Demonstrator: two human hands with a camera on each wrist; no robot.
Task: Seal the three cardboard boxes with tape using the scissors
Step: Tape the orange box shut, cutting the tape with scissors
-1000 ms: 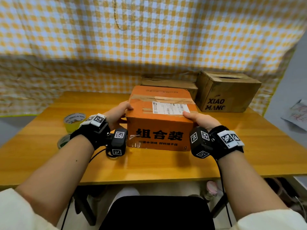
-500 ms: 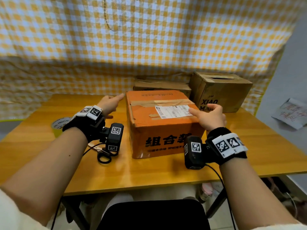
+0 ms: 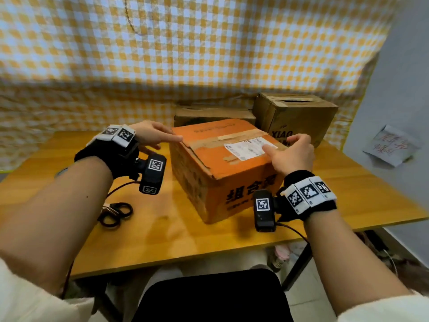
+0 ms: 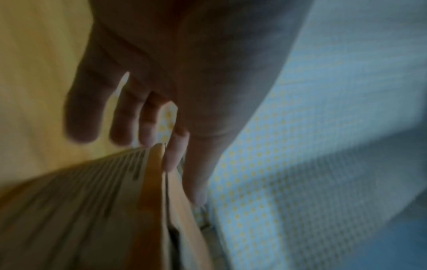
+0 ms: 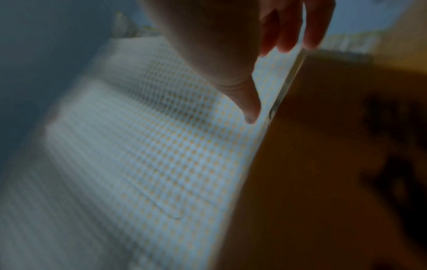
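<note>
Head view shows the orange box at table centre, turned at an angle, old tape and a label across its closed flaps. Left hand hovers at the box's far-left top corner, fingers extended and relaxed, grasping nothing. Right hand rests on the label, fingers loosely bent, grasping nothing. Scissors lie untouched on the table by the left forearm. Two brown boxes wait behind. Judged status: positioning only; no fresh tape applied, all three seals remain.
</note>
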